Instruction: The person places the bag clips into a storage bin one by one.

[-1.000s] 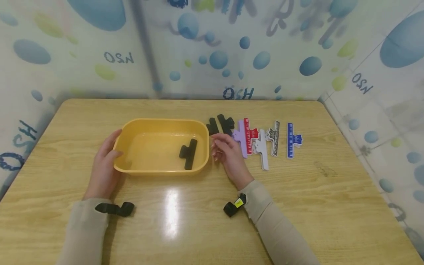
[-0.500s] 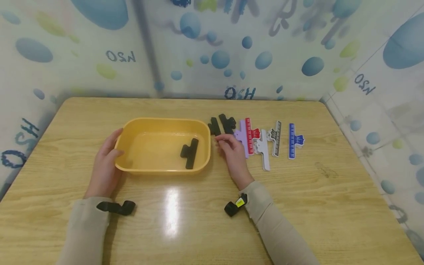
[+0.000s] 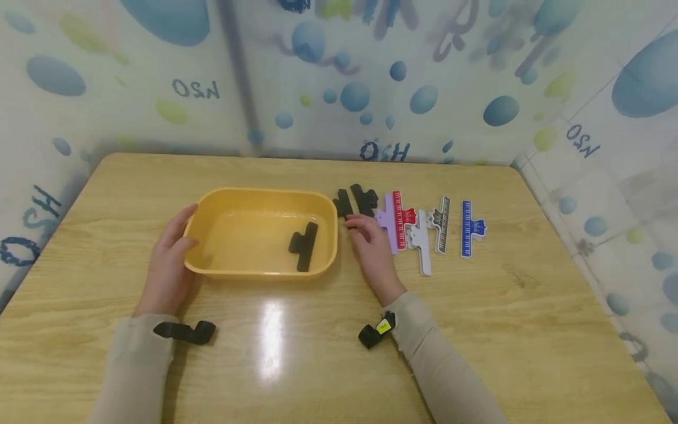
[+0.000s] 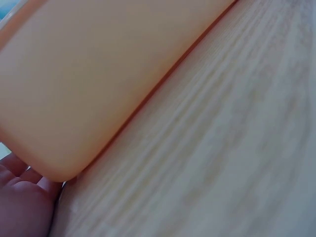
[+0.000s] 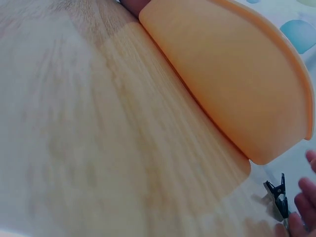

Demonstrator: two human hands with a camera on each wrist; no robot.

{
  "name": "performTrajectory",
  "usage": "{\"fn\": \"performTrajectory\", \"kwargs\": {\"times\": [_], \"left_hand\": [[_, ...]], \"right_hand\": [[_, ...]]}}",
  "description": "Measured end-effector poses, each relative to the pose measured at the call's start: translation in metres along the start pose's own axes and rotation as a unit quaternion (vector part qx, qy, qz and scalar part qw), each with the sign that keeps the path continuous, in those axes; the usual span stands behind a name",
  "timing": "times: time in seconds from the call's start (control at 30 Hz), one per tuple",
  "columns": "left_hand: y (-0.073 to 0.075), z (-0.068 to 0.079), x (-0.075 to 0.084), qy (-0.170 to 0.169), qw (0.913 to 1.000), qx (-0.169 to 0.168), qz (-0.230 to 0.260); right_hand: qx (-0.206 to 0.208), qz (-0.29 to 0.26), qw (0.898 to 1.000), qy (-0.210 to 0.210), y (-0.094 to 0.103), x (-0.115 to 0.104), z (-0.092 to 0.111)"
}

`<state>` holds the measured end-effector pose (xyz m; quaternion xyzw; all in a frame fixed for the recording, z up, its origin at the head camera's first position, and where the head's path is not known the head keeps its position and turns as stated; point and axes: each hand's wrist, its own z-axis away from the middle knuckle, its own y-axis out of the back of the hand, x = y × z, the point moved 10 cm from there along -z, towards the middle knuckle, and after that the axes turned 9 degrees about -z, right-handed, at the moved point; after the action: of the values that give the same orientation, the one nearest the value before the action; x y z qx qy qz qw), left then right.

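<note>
A yellow plastic basin stands on the table, with one black clip lying inside near its right end. My left hand grips the basin's left end, thumb over the rim and the other fingers outside; the left wrist view shows fingers against the basin's lower corner. Just right of the basin, my right hand has its loosely bent fingers at the near end of another black clip. In the right wrist view that clip is beside the fingertips, and a firm hold cannot be made out.
Right of that clip lie a second black clip, a purple clip, a red clip, a white clip, a black-and-white ruler-marked clip and a blue clip. A patterned wall rises behind the table.
My right hand's fingertips have come up to the near end of the nearest black clip. The left hand stays on the basin, and the view has shifted slightly.
</note>
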<state>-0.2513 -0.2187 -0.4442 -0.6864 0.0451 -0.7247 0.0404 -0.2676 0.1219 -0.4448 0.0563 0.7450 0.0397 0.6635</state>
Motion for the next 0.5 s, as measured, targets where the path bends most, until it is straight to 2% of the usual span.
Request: {"fn": "performTrajectory", "kwargs": {"times": [0.17, 0.27, 0.5], "left_hand": [[-0.002, 0.000, 0.001, 0.000, 1.0000, -0.003, -0.002], [0.000, 0.000, 0.001, 0.000, 1.0000, -0.002, 0.007], [0.003, 0.001, 0.000, -0.004, 1.0000, 0.002, 0.005]], "right_hand": [[0.003, 0.063, 0.998, -0.008, 0.000, 0.002, -0.001], [-0.016, 0.097, 0.995, -0.017, -0.004, 0.004, -0.002], [-0.064, 0.203, 0.977, -0.022, -0.014, 0.006, 0.000]]}}
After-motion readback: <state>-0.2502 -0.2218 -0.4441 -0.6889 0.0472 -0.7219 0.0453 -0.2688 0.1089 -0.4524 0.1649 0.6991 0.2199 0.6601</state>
